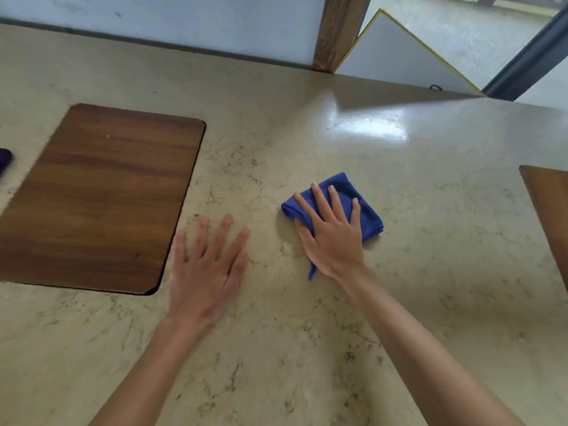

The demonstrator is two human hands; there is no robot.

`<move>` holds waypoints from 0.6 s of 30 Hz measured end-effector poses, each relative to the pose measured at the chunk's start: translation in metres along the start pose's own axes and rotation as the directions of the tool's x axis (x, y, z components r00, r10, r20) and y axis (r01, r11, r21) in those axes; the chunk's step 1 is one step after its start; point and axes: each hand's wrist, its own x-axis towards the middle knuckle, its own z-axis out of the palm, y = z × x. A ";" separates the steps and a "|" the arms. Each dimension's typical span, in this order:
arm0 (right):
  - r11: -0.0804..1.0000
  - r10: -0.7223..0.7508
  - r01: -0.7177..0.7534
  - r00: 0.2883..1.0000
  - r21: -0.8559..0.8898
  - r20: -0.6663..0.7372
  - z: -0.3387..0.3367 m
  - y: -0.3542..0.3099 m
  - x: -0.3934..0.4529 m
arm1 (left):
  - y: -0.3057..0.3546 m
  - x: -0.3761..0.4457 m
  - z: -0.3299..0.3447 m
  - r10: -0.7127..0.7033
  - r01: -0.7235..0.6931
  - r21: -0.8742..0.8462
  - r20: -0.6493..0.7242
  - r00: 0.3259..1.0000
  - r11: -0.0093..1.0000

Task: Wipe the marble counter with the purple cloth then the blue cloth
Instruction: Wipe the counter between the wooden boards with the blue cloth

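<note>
Right of centre in the frame, on the marble surface (pixel 307 333), the right hand (pixel 333 238) presses flat, fingers spread, directly on the folded blue cloth (pixel 367 210), while the left hand (pixel 206 272) rests open and empty beside it, purple cloth (pixel 4 159) far left.

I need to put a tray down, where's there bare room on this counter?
Bare marble counter between the blue cloth and the right wooden inset, and behind the cloth. Crowded between the left wooden inset and cloth, where both hands rest.
</note>
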 end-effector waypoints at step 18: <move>0.995 0.066 -0.074 0.992 0.074 0.103 -0.005 -0.031 -0.110 | -0.002 -0.006 -0.001 0.026 -0.026 -0.034 0.006 1.000 0.999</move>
